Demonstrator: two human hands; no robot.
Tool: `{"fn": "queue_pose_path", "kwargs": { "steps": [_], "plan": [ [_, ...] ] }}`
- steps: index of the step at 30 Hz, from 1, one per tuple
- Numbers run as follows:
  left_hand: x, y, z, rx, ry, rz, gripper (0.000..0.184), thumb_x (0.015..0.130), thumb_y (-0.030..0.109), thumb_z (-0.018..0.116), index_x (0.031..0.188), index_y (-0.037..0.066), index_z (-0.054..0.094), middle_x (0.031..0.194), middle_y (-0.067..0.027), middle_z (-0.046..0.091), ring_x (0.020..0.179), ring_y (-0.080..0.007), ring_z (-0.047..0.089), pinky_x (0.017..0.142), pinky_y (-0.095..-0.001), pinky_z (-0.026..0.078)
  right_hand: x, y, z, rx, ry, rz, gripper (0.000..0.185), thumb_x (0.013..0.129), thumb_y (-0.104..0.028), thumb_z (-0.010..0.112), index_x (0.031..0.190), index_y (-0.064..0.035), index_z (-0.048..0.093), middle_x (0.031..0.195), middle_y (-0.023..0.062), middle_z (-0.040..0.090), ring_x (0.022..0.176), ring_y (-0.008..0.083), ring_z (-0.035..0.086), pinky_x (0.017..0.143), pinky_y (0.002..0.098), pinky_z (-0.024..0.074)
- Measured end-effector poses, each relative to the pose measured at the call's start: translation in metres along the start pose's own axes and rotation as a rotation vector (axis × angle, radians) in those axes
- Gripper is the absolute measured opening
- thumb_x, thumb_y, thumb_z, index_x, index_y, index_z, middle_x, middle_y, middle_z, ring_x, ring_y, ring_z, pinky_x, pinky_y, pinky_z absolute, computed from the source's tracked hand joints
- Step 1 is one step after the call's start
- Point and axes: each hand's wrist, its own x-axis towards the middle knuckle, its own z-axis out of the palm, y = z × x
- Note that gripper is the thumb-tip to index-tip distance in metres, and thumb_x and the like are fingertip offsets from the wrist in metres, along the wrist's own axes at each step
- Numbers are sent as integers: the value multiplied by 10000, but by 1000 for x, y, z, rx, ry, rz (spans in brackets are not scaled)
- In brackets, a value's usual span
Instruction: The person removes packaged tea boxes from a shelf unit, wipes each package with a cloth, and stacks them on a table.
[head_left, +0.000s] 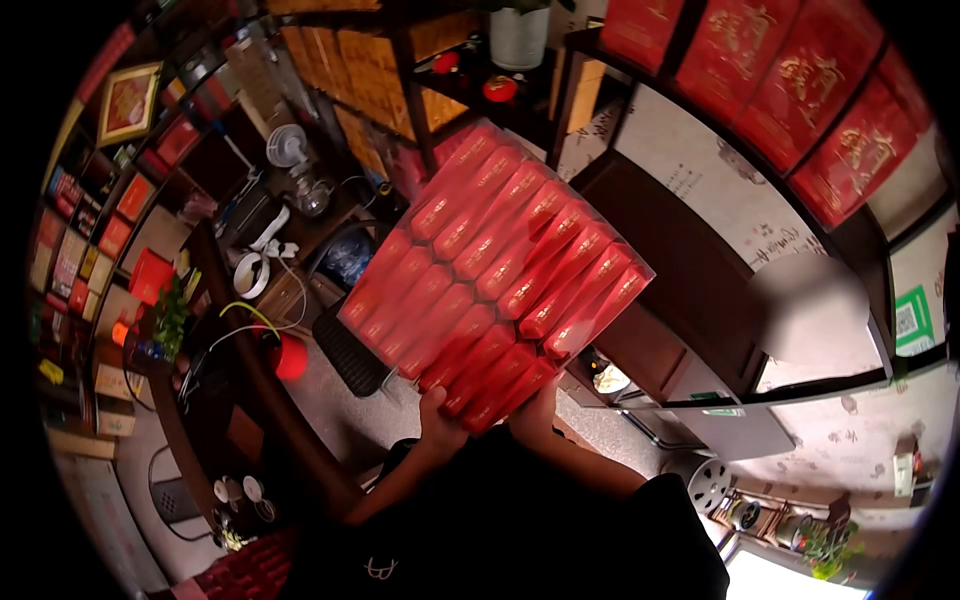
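A large transparent-wrapped pack of red packets [500,240] is held up in front of my body, tilted. The slim packets lie in rows and carry gold lettering. My left hand [440,425] grips the pack's near end on the left, with the thumb along its side. Closed on the same end at the right is my right hand [537,412]. Most fingers of both hands are hidden beneath the pack.
A dark wooden desk [325,455] with cables and small items stands to the left, with a black chair [350,350] beyond it. Shelves of boxes line the far left. Red gift bags [815,85] hang or stand at upper right, above a dark counter [665,235].
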Motion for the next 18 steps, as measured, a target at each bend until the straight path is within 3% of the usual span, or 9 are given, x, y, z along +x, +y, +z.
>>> {"fn": "queue_pose_path", "kwargs": {
  "steps": [3,4,6,8,10,11,13,15,18],
  "plan": [
    [-16,9,-10,-74,86,128,735,798,413,623,1385,21,415,1344,-165,532,1239,-368,527,1054,-516,435,-19,43,-13,165,-108,234,531,1044,-440,320,1431,-79,362,1385,89,508,1255,289,503,1049,426,417],
    [-22,13,-13,-86,72,115,778,762,371,680,1396,17,399,1365,-161,518,1259,-346,514,1063,-500,430,-16,30,-14,-52,-195,177,504,1042,-417,329,1412,-80,381,1360,91,529,1233,294,522,1034,427,431],
    [-35,12,-21,-81,113,167,825,720,266,770,1405,20,380,1371,-141,517,1263,-308,517,1066,-474,434,-8,3,-1,456,-168,504,465,1035,-381,368,1391,-85,413,1345,97,541,1214,300,539,1017,421,446],
    [-49,11,-4,-80,146,265,822,720,246,781,1403,22,381,1363,-133,524,1256,-303,524,1062,-469,438,8,-23,-3,-110,-490,-5,574,1014,-484,372,1438,-98,350,1419,91,462,1278,295,477,1055,447,404],
    [-65,0,-1,-125,149,319,785,740,232,792,1387,28,395,1321,-111,546,1230,-287,542,1047,-444,448,31,-54,9,79,-448,70,694,990,-598,361,1471,-102,304,1465,79,406,1349,286,403,1111,468,331],
    [-74,-11,-4,-143,184,376,785,740,232,792,1387,28,395,1321,-111,546,1230,-287,542,1047,-444,448,41,-73,23,658,-353,472,714,982,-614,364,1466,-92,319,1474,73,401,1360,280,390,1127,471,305],
    [-99,-26,-11,-176,245,445,770,740,230,789,1374,29,403,1292,-102,557,1212,-274,551,1033,-439,453,55,-87,27,546,-349,303,757,965,-655,353,1456,-80,346,1491,63,391,1374,268,372,1143,470,272],
    [-131,-41,-15,-143,321,509,772,748,229,779,1384,26,390,1304,-116,547,1222,-286,545,1031,-454,457,60,-87,18,628,-438,481,797,948,-691,341,1453,-75,355,1483,66,412,1367,261,384,1137,464,287],
    [-178,-70,-18,-38,420,594,783,768,210,764,1407,12,358,1322,-156,534,1207,-312,560,1015,-477,479,75,-43,-14,713,-901,557,849,931,-707,367,1404,-1,397,1419,121,476,1307,270,466,1073,429,389]
  ]
}}
